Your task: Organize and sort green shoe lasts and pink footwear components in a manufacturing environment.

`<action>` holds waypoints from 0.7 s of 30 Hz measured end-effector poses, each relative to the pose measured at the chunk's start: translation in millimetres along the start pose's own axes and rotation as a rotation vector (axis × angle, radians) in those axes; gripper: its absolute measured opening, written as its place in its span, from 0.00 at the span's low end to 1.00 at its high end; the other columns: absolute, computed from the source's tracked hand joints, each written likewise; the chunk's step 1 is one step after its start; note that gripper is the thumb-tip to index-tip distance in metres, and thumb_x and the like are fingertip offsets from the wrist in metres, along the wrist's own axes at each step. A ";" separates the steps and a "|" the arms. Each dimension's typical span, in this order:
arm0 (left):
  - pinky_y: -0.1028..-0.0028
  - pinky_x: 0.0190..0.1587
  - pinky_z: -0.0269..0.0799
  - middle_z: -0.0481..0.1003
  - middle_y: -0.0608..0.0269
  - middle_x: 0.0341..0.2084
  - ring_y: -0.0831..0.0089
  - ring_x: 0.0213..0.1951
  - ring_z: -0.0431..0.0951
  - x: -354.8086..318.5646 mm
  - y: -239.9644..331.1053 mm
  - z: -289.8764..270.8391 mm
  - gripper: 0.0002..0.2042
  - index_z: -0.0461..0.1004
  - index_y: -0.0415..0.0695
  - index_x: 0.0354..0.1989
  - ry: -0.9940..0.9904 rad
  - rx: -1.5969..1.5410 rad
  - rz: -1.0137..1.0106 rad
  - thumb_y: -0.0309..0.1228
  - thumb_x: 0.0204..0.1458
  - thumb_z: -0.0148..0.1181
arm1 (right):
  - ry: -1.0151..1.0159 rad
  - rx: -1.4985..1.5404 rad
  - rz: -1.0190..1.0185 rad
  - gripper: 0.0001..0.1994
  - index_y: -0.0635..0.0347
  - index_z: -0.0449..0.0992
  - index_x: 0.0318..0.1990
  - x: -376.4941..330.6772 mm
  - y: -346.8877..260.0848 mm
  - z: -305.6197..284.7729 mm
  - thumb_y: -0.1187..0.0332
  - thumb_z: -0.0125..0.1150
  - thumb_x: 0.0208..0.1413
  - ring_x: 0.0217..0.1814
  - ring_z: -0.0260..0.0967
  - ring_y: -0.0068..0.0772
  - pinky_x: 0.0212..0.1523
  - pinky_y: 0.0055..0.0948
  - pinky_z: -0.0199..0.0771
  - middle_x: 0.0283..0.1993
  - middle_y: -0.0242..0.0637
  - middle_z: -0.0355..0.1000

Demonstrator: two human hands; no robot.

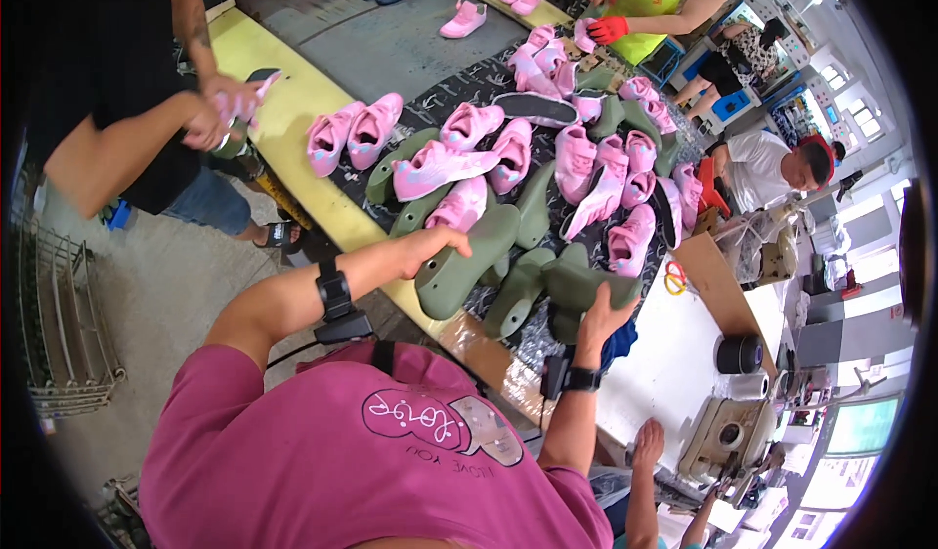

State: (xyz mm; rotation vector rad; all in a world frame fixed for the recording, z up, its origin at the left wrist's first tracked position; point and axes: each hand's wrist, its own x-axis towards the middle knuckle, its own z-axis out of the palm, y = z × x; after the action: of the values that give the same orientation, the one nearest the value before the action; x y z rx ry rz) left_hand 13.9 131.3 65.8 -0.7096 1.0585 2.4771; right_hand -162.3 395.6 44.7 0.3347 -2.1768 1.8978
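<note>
shoes crowding green lasts, spools right

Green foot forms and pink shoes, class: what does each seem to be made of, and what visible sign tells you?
The green foot forms look like moulded plastic, smooth and satin: even colour, soft sheen, round holes. The pink shoes seem to have fabric or synthetic uppers, mostly matte, with soft-looking collars; which material exactly is unclear.

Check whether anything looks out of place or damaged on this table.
One dark, elongated, pale-rimmed shoe sole faces upward among the pink lace-up sneakers; odd, since several beside it sit upright. Nothing looks clearly spilled or damaged.
</note>
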 end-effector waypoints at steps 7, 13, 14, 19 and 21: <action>0.66 0.43 0.69 0.70 0.50 0.43 0.64 0.44 0.72 86.1 40.8 34.0 0.24 0.66 0.37 0.47 0.501 0.508 0.220 0.36 0.40 0.56 | -0.076 -0.021 0.161 0.12 0.68 0.69 0.39 -1.1 18.8 -64.2 0.70 0.57 0.50 0.38 0.64 0.25 0.40 0.25 0.65 0.37 0.36 0.69; 0.67 0.49 0.64 0.68 0.42 0.47 0.57 0.48 0.71 115.7 50.8 8.4 0.33 0.61 0.34 0.54 0.595 1.146 0.549 0.37 0.36 0.56 | -0.235 -0.121 0.276 0.18 0.69 0.67 0.43 6.9 -6.3 -84.3 0.71 0.61 0.43 0.37 0.65 0.27 0.42 0.24 0.65 0.37 0.37 0.69; 0.67 0.49 0.64 0.68 0.42 0.47 0.57 0.48 0.71 114.1 49.4 -0.8 0.33 0.61 0.34 0.54 0.601 1.145 0.551 0.37 0.36 0.56 | -0.303 -0.124 0.373 0.20 0.68 0.66 0.45 10.4 -4.5 -87.5 0.72 0.61 0.43 0.38 0.65 0.27 0.43 0.24 0.65 0.38 0.38 0.69; 0.68 0.49 0.65 0.70 0.45 0.45 0.57 0.47 0.71 80.0 43.7 0.6 0.32 0.59 0.34 0.55 0.501 0.928 0.580 0.34 0.38 0.59 | -0.035 0.453 0.787 0.16 0.60 0.67 0.44 33.0 13.1 -83.4 0.70 0.53 0.45 0.38 0.69 0.39 0.32 0.38 0.74 0.38 0.39 0.69; 0.68 0.49 0.65 0.69 0.45 0.45 0.57 0.47 0.71 72.8 28.5 -8.1 0.33 0.58 0.35 0.55 0.608 0.951 0.574 0.35 0.38 0.59 | -0.049 0.552 0.754 0.15 0.59 0.67 0.44 59.0 11.3 -56.2 0.70 0.52 0.45 0.39 0.69 0.40 0.32 0.39 0.74 0.40 0.40 0.68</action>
State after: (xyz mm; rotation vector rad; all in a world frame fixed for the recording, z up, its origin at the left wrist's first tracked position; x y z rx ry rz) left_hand -56.8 115.5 35.5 -0.9050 2.6884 1.7162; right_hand -220.3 451.7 60.5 -0.4330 -1.9063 2.9053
